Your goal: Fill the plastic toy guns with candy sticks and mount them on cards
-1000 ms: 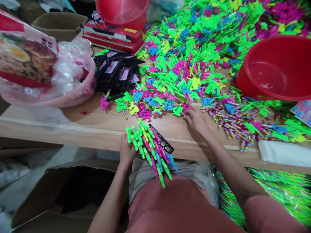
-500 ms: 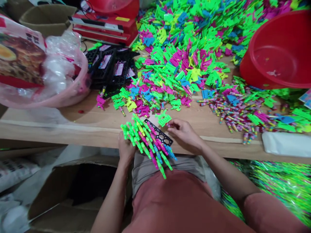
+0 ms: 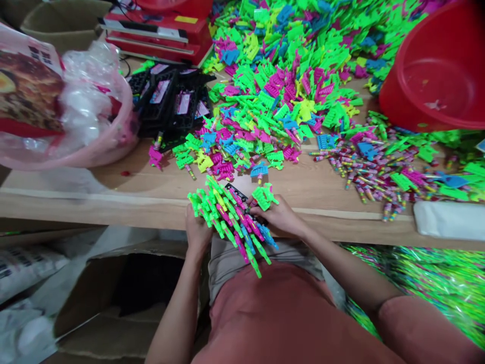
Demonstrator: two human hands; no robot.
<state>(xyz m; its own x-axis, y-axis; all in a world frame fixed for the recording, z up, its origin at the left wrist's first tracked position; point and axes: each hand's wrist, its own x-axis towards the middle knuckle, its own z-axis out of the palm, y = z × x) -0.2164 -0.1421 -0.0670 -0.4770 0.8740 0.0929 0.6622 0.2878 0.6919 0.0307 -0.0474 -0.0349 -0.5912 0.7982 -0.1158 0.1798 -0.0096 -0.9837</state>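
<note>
A black perforated rack point(image 3: 235, 193) bears many green, pink, yellow and blue plastic pieces point(image 3: 227, 215) in slanting rows. My left hand point(image 3: 197, 228) is closed on the rack's left side, its fingers partly hidden under the pieces. At the rack's right part, my right hand point(image 3: 275, 213) pinches a green plastic piece point(image 3: 265, 196) that has a small pink stub. A blue piece point(image 3: 259, 170) with a striped stub lies on the table just beyond my right hand.
Colourful pieces point(image 3: 280, 91) heap across the wooden table point(image 3: 151, 194). Black racks point(image 3: 170, 98), a pink basket point(image 3: 125, 136) and a red machine point(image 3: 159, 38) stand left. Right are a red tub point(image 3: 432, 71), small striped sticks point(image 3: 364, 169) and a white packet point(image 3: 450, 220). A carton point(image 3: 109, 328) sits below.
My right hand has moved left to the rack, carrying the green piece over it. The blue piece beyond it is now uncovered. The view has shifted slightly.
</note>
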